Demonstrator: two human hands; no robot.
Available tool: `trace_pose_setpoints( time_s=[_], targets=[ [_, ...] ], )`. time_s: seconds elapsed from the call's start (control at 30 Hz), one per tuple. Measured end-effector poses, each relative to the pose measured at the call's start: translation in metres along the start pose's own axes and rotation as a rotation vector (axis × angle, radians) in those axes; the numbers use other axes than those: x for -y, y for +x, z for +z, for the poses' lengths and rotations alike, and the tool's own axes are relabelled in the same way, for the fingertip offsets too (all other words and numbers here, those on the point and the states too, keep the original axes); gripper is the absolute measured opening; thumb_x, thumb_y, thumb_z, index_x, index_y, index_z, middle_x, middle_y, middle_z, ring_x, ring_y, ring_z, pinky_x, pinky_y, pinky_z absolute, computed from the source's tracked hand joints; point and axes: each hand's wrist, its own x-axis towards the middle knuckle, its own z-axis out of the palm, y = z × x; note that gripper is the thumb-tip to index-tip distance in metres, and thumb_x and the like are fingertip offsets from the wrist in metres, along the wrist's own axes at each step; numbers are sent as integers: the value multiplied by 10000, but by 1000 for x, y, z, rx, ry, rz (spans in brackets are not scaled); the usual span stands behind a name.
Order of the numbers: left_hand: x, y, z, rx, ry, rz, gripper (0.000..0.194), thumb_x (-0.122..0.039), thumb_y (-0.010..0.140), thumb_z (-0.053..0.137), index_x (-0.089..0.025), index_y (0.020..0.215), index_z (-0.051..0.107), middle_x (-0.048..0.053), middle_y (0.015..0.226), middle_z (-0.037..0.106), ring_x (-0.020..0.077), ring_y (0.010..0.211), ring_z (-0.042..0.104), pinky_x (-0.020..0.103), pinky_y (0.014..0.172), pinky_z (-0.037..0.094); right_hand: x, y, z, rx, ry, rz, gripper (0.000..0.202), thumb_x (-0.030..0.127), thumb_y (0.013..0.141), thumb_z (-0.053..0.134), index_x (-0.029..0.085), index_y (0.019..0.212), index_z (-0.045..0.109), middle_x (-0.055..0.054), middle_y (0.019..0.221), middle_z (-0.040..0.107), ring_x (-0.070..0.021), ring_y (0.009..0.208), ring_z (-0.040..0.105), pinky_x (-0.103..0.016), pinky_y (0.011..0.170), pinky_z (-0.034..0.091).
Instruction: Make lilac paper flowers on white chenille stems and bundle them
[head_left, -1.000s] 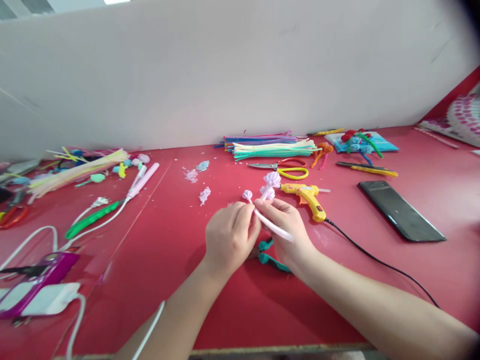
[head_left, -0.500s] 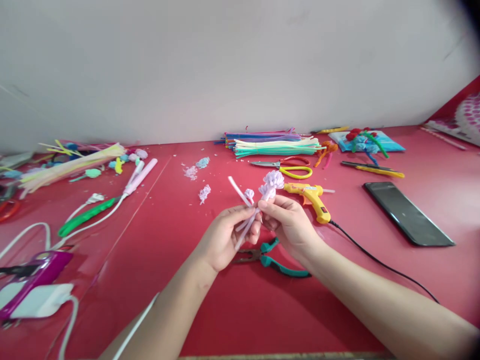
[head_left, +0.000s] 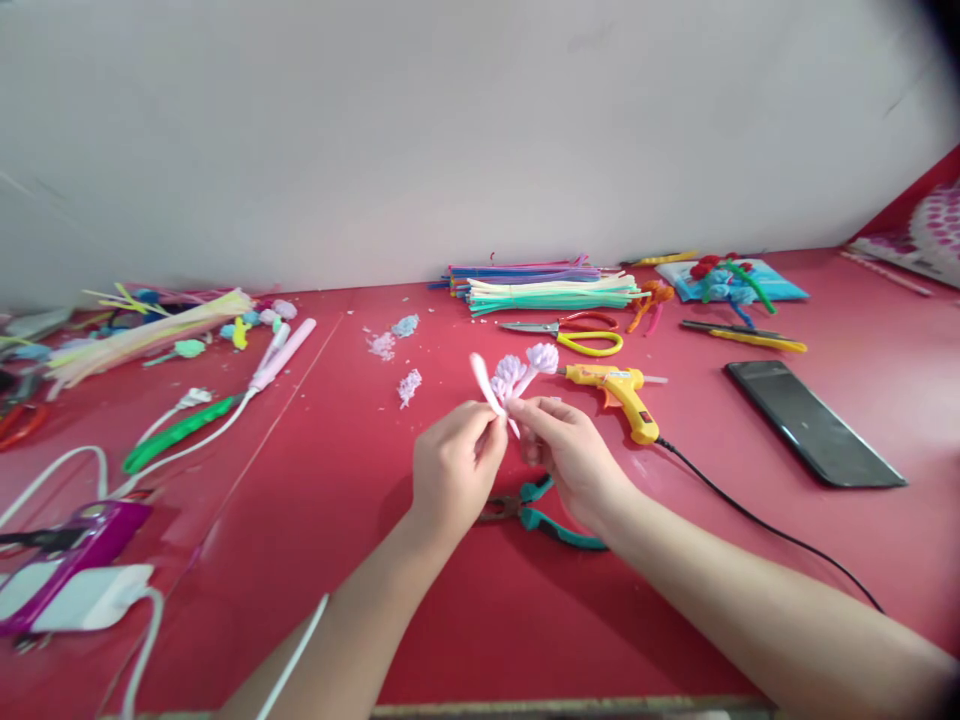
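Note:
Above the middle of the red table, both hands pinch a small bunch of pale lilac pipe-cleaner flowers point(head_left: 541, 358). My left hand point(head_left: 456, 465) is closed on the stems, its back turned up, with a loose lilac pipe-cleaner end point(head_left: 480, 375) sticking up beside its fingertips. From the right, my right hand point(head_left: 574, 445) presses thumb and finger on the stems just under the fluffy heads. The lower stems are mostly hidden by the fingers. Beneath the hands lie teal-handled pliers point(head_left: 566, 530), partly covered by the right hand.
A yellow glue gun point(head_left: 615, 385) with a black cord lies right of the hands, a phone point(head_left: 814, 422) beyond. Scissors point(head_left: 592, 342) and bundled pipe cleaners point(head_left: 555, 292) are behind. Lilac trimmings point(head_left: 409, 386) lie left. Further left are a pink corded tool point(head_left: 281, 355) and a purple power strip point(head_left: 97, 550).
My left hand has rolled over so its back now shows. The flower heads have spread apart, and the loose pipe-cleaner end stands more upright. My right hand keeps its pinch.

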Motion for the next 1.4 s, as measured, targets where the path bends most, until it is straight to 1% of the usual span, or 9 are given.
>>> trace_pose_setpoints(
  time_s=[0.1, 0.2, 0.6, 0.7, 0.87, 1.03, 1.13, 1.3, 1.4],
  targets=[
    [1, 0, -2, -35, 329, 286, 141, -126, 850, 529, -159, 730, 596, 36, 645, 638, 162, 601, 581, 272, 599, 396, 1, 0, -1, -30, -98, -85, 280, 423, 719, 699, 180, 662, 571, 63, 529, 454, -73, 484, 371, -236, 497, 294],
    [-2, 1, -4, -39, 478, 391, 95, -135, 837, 554, -163, 760, 603, 31, 653, 648, 167, 556, 555, 293, 572, 375, 3, 1, -1, -57, -165, -123, 318, 448, 701, 705, 178, 616, 560, 49, 507, 476, -91, 492, 409, -250, 506, 312],
    [-2, -2, 0, -21, 387, 250, 123, -171, 843, 514, -151, 770, 611, 27, 600, 623, 177, 562, 583, 293, 555, 367, 4, -4, 3, -55, -234, -220, 243, 323, 772, 619, 176, 598, 531, 53, 483, 462, -85, 475, 405, -235, 490, 302],
    [-5, 0, -2, 32, 128, 3, 172, -201, 849, 506, -163, 723, 618, 38, 634, 658, 169, 584, 605, 274, 585, 408, 5, -4, 3, -58, -218, -219, 211, 309, 767, 618, 177, 624, 537, 50, 513, 483, -84, 483, 415, -234, 498, 315],
    [-5, 10, -7, 275, -776, -649, 230, -260, 844, 522, -163, 668, 633, -1, 595, 648, 126, 566, 614, 219, 588, 481, 2, 2, -2, 25, -222, -241, 211, 328, 791, 610, 180, 648, 561, 48, 527, 490, -89, 490, 421, -240, 505, 326],
    [-3, 14, -5, 294, -1264, -1061, 134, -214, 761, 613, -128, 665, 652, -21, 523, 601, 64, 443, 541, 155, 467, 450, -1, 7, -6, 94, -56, -202, 187, 327, 764, 666, 179, 679, 591, 50, 549, 492, -79, 492, 404, -233, 495, 315],
    [-5, 13, -3, 265, -1358, -1091, 121, -190, 755, 611, -125, 661, 652, -20, 511, 594, 58, 442, 539, 140, 461, 448, 0, 7, -6, 150, 38, -159, 166, 302, 747, 687, 175, 678, 605, 42, 582, 526, -73, 495, 419, -228, 496, 318],
    [-7, 8, -1, 218, -1252, -945, 128, -214, 789, 608, -141, 694, 652, -14, 559, 629, 76, 493, 575, 171, 532, 492, 2, 6, -4, 133, 65, -149, 160, 298, 746, 689, 179, 668, 616, 47, 570, 528, -69, 494, 416, -229, 513, 319],
    [-8, 8, -2, 276, -1204, -896, 178, -252, 815, 570, -138, 709, 654, 6, 590, 648, 105, 513, 594, 218, 552, 509, 6, 6, -4, 169, -23, -158, 177, 318, 772, 654, 185, 665, 605, 40, 548, 551, -85, 494, 448, -246, 526, 324]
  ],
)
